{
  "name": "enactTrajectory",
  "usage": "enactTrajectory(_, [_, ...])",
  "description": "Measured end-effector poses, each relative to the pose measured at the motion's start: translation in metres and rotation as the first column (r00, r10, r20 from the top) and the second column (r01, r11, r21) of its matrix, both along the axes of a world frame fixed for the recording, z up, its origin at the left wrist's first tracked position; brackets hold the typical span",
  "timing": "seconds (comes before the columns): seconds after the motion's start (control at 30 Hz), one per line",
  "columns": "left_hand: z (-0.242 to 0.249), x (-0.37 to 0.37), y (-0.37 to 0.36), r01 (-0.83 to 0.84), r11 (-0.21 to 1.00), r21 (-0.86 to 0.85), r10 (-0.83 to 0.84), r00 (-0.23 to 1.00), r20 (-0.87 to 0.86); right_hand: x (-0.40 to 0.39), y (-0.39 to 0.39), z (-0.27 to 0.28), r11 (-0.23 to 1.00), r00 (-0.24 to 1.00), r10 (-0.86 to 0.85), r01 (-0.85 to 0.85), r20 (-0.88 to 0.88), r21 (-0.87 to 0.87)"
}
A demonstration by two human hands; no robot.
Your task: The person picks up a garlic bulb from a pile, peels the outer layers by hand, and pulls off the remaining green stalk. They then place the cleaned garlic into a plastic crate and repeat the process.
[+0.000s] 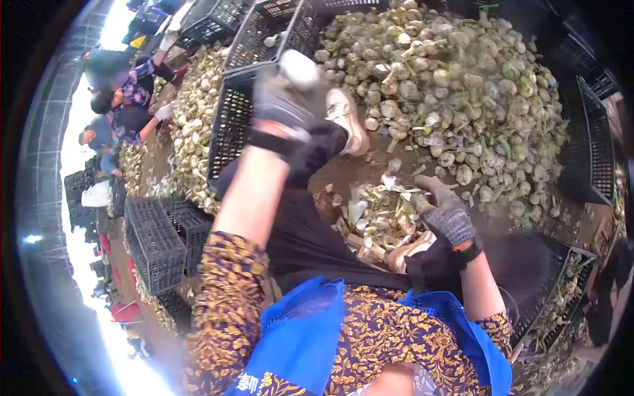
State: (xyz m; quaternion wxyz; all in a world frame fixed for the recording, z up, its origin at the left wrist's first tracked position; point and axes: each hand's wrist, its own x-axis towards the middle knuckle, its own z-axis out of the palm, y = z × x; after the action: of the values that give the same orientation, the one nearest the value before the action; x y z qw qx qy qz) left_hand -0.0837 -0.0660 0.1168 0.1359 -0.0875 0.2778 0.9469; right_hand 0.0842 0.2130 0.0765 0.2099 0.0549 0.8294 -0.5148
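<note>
My left hand, in a grey glove with a black wristband, is raised at the upper middle and smeared by motion. A white garlic bulb is at its fingers, beside and partly over a black plastic crate. Lower on the right, my right hand wears a dirty grey knitted glove. Its fingers are apart and I see nothing between them. Under and beside it lies a heap of garlic trimmings, stalks and skins, between my shoes.
A large pile of untrimmed garlic fills the upper right. More black crates stand at left, and one with stalks is at lower right. Several people sit along another garlic row at left.
</note>
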Motion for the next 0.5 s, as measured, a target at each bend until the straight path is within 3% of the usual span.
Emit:
enactTrajectory(0.03, [0.028,-0.012,-0.017,0.009,1.0,0.01,-0.009,1.0,0.005,-0.005,0.003,-0.026,0.996,0.999,-0.033,0.03,-0.033,-0.082])
enactTrajectory(0.1, [0.056,-0.032,-0.033,-0.263,0.952,-0.155,0.239,0.958,-0.157,-0.026,0.008,-0.038,0.999,0.992,-0.023,0.019,-0.123,-0.033])
enactTrajectory(0.13, [0.051,-0.033,-0.036,-0.179,0.982,0.058,0.187,0.968,-0.168,-0.04,0.014,-0.041,0.996,0.978,0.038,-0.02,-0.203,0.089])
enactTrajectory(0.17, [0.053,-0.024,-0.029,-0.085,0.96,0.267,0.139,0.972,-0.19,-0.056,0.017,-0.043,0.999,0.996,0.004,0.0,-0.09,0.049])
enactTrajectory(0.2, [0.049,-0.013,-0.017,-0.093,0.844,0.529,0.064,0.995,0.073,-0.07,0.021,-0.048,0.995,0.989,0.003,0.011,-0.146,0.097])
enactTrajectory(0.23, [0.056,0.006,0.013,-0.256,0.951,-0.173,0.257,0.966,-0.021,-0.073,0.03,-0.042,0.988,0.979,0.004,0.027,-0.202,0.15])
enactTrajectory(0.27, [0.049,0.019,0.033,-0.164,0.964,-0.208,0.191,0.975,0.118,-0.094,0.029,-0.043,0.967,0.995,-0.063,0.079,-0.073,0.243])
enactTrajectory(0.3, [0.026,0.026,0.048,-0.189,0.96,-0.206,0.229,0.954,0.193,-0.112,0.033,-0.047,0.951,0.993,-0.071,0.098,-0.099,0.292])
enactTrajectory(0.33, [0.016,0.038,0.062,0.007,0.99,-0.143,0.018,0.985,0.172,-0.131,0.043,-0.066,0.935,0.986,-0.1,0.14,-0.136,0.327])
enactTrajectory(0.37, [-0.011,0.048,0.069,-0.001,0.98,-0.197,0.077,0.923,0.377,-0.151,0.053,-0.085,0.916,0.976,-0.125,0.181,-0.176,0.358])
enactTrajectory(0.4, [-0.03,0.063,0.068,0.219,0.952,-0.213,-0.16,0.952,0.261,-0.17,0.057,-0.089,0.889,0.964,-0.135,0.22,-0.229,0.402])
enactTrajectory(0.43, [-0.034,0.073,0.083,0.143,0.946,-0.29,-0.033,0.935,0.354,-0.187,0.058,-0.093,0.859,0.95,-0.141,0.258,-0.28,0.442])
enactTrajectory(0.47, [-0.043,0.082,0.088,0.214,0.926,-0.311,-0.074,0.911,0.406,-0.199,0.057,-0.084,0.841,0.924,-0.126,0.293,-0.362,0.455])
enactTrajectory(0.5, [-0.053,0.084,0.087,0.313,0.909,-0.275,-0.192,0.9,0.391,-0.218,0.049,-0.071,0.784,0.958,-0.218,0.286,-0.188,0.552])
